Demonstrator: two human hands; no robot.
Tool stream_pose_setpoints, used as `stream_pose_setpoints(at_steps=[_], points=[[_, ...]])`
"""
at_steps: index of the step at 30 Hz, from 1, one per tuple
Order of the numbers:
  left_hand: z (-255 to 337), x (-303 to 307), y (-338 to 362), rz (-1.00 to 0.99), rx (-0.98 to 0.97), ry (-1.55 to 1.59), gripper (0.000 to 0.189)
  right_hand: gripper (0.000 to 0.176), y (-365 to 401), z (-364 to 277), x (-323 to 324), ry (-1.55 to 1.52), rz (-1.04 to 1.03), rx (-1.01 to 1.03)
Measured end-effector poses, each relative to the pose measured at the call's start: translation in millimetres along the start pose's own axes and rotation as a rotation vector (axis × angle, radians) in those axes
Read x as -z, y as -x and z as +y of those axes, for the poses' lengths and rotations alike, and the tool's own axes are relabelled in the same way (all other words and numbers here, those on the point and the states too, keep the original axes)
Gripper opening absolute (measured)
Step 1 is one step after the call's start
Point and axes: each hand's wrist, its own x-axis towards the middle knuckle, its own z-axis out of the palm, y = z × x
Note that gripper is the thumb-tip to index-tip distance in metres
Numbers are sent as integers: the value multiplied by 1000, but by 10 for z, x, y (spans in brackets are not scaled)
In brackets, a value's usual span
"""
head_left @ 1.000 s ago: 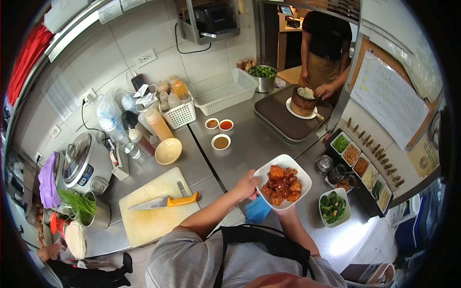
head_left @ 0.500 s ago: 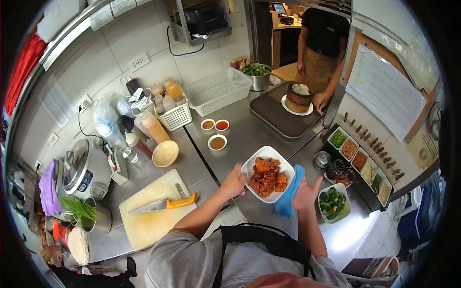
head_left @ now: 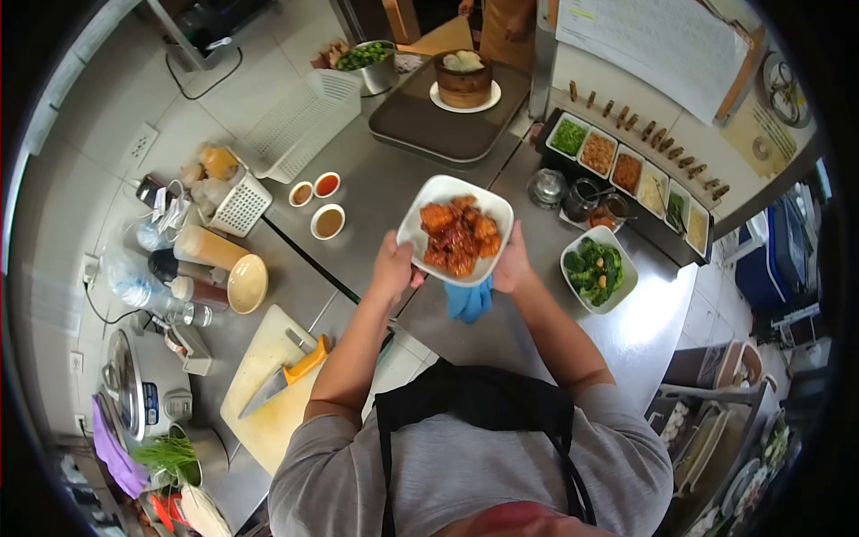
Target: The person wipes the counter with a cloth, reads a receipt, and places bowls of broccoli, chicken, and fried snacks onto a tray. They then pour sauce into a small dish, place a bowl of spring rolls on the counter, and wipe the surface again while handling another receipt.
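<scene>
A white square bowl (head_left: 413, 234) of glazed reddish-brown fried pieces (head_left: 459, 234) is held up over the steel counter. My left hand (head_left: 393, 266) grips its left side. On the right side, my right hand (head_left: 512, 261) holds the rim, its fingers partly hidden by the bowl. A blue cloth (head_left: 468, 301) shows just below the bowl, between my hands. To the right, a white bowl of broccoli (head_left: 595, 270) stands on the counter. Three small sauce cups, one with brown sauce (head_left: 328, 222), sit to the upper left.
A brown tray (head_left: 403, 132) bears a bamboo steamer (head_left: 463, 85) on a plate. Behind it stands another person (head_left: 507, 31). A topping rack (head_left: 626, 174) is at the right. A knife (head_left: 284, 376) lies on the cutting board (head_left: 266, 340); squeeze bottles (head_left: 210, 246) stand at the left.
My right hand has gone from open beside the bowl to holding its right side. The view has turned right, and the bowl is more centred between my hands.
</scene>
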Motion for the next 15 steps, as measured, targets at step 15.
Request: stream_pose_setpoints(at_steps=[15], points=[[-221, 116, -571, 32, 87, -195, 12, 25, -126, -911, 329, 1381, 530, 372]])
